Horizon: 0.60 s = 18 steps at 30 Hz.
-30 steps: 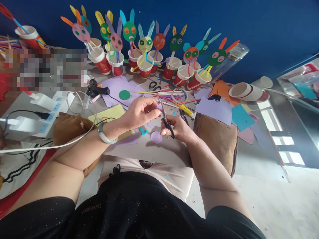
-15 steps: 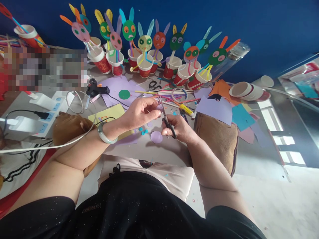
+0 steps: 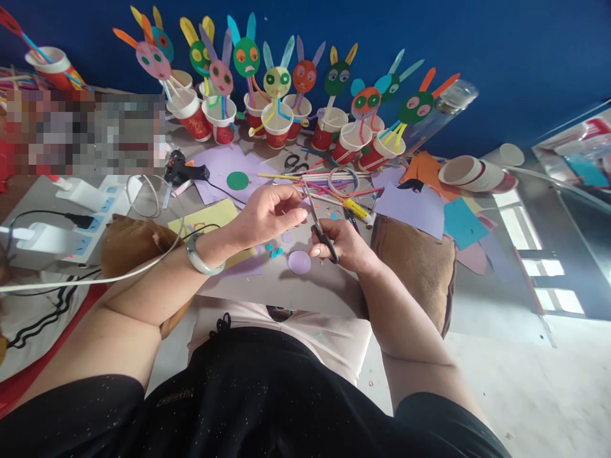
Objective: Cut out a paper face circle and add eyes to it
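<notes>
Between the thumb and fingers of my left hand (image 3: 274, 219) is a small piece of purple paper (image 3: 305, 203). My right hand (image 3: 344, 245) grips black-handled scissors (image 3: 323, 238), whose blades point up and away from me beside that paper. Below the hands, a purple paper circle (image 3: 299, 262) lies on the table with several small blue paper dots (image 3: 275, 252) and a smaller purple disc (image 3: 286, 237). Under my left wrist is a yellow sheet (image 3: 229, 219) with cut-out shapes on it. A green paper oval (image 3: 238, 180) rests on a larger purple sheet (image 3: 217, 191) farther back.
Several red paper cups (image 3: 277, 127) with paper animal heads stand along the blue wall. A black glue gun (image 3: 185, 168) and a power strip (image 3: 98, 216) with cords are at left. A brown cushion (image 3: 415, 273) and coloured paper (image 3: 465, 222) are at right.
My hands stay in almost the same place. The scissor blades look slightly closer together than before, at the edge of the purple paper.
</notes>
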Tool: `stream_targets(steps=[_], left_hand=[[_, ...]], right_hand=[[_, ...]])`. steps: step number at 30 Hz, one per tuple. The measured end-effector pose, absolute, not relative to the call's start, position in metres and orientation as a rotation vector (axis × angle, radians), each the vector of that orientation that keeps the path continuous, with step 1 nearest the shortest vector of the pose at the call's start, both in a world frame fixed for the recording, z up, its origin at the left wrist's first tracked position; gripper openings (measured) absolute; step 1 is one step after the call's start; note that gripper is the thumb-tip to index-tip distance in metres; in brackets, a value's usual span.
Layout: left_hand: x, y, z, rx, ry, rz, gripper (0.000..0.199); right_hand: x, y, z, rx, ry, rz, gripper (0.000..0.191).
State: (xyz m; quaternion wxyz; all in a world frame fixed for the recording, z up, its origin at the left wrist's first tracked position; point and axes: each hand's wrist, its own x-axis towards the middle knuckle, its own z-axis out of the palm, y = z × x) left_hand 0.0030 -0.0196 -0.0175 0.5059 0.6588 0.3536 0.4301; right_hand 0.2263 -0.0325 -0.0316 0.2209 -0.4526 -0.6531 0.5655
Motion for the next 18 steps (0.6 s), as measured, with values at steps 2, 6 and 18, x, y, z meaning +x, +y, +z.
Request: stream_targets(steps=[2, 6, 18], left_hand=[[0.003, -0.0198, -0.017, 1.578, 0.857, 1.036, 0.016], [0.0024, -0.0202, -0.0154, 1.577, 0.861, 1.033, 0.015], [0.002, -0.0189, -0.0166, 1.581, 0.842, 1.063, 0.015]], right_hand=[[0.2263, -0.0331, -0.0316, -1.241, -1.786, 1.58, 0.078], [0.2257, -0.034, -0.0315, -1.232, -1.739, 1.621, 0.077], [0.2252, -0.034, -0.0314, -1.245, -1.726, 1.61, 0.076]])
